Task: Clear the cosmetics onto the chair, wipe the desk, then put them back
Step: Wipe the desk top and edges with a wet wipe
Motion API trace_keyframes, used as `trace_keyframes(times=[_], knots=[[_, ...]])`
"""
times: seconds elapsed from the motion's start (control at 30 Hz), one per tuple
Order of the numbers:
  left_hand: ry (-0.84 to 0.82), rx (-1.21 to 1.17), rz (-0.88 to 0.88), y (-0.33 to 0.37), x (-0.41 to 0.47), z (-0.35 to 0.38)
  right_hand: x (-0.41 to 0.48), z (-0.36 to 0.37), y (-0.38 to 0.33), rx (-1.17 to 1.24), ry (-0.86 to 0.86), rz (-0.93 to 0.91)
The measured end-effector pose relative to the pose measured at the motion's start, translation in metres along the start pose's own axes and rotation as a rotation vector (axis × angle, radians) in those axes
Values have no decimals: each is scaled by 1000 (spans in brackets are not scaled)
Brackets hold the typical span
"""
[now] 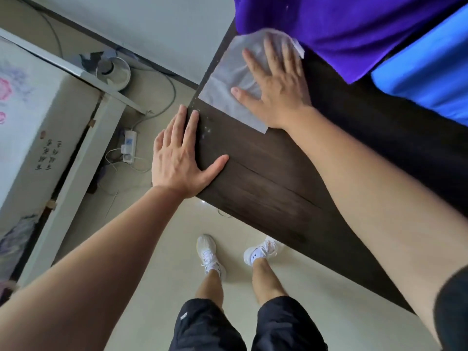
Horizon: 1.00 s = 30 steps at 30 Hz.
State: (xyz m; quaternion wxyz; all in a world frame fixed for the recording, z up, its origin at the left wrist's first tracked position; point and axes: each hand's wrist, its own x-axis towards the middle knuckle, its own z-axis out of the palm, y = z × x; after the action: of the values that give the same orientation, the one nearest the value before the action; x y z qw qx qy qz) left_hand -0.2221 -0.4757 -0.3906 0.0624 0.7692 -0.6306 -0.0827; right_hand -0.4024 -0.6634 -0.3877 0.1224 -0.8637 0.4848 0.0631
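Head view, wiping stage. Nearest the viewer, the person's legs and white shoes (210,257) stand on a pale floor (157,287), just clear of the near edge of the dark wood desk (266,188). The left hand (177,158) lies flat and open across the desk's left edge, thumb on the top, fingers reaching past the rim; its grip is released and holds nothing. Beyond it, the right hand (276,89) presses flat, fingers spread, on a thin white wipe (228,97) spread near the far left corner; the grip is not clenched, the wipe being pinned under the palm, not grasped. Pale specks (207,127) lie on the desk between the two hands, near the edge. Farthest, purple cloth (354,29) and blue cloth (425,79) overhang the back of the desk, touching the wipe's far end. No cosmetics and no chair are in view; the desk shows bare.

Risks, as judged: a stroke toward the left edge could carry specks onto the floor, or the wipe past the rim; a stroke backward could snag the purple cloth. Open room lies rightward along the bare desk. Below the left edge, a power strip (129,145) and cables lie on the floor.
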Motion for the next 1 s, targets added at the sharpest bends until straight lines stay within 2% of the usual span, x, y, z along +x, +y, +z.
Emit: trace_keyframes(times=[0.17, 0.3, 0.37, 0.5, 0.6, 0.7, 0.77, 0.83, 0.9, 1.0], knots=[[26, -18, -20, 2, -1, 0, 31, 2, -44, -15, 35, -15], [18, -21, -12, 2, -2, -1, -14, 13, -36, -7, 15, -162], [7, -20, -7, 2, -2, -1, -51, 20, -14, -9, 25, -173], [-9, -36, -16, 2, -1, -2, -100, 21, 47, -12, 36, 74], [-17, -54, -13, 3, -2, -5, -96, 17, 55, 0, 41, 275], [-37, -125, -10, 3, -2, -10, -71, 17, 23, 53, 92, 459], [-65, -278, -17, -3, -3, -14, -54, 18, -8, 93, 116, 514], [-106, -502, -36, -17, -1, -17, -42, 22, -44, 89, 130, 486], [-132, -620, -60, -35, 2, -20, -42, 28, -80, 68, 112, 420], [-167, -528, -15, -67, 4, -24, -73, 44, -127, 62, 98, 343]])
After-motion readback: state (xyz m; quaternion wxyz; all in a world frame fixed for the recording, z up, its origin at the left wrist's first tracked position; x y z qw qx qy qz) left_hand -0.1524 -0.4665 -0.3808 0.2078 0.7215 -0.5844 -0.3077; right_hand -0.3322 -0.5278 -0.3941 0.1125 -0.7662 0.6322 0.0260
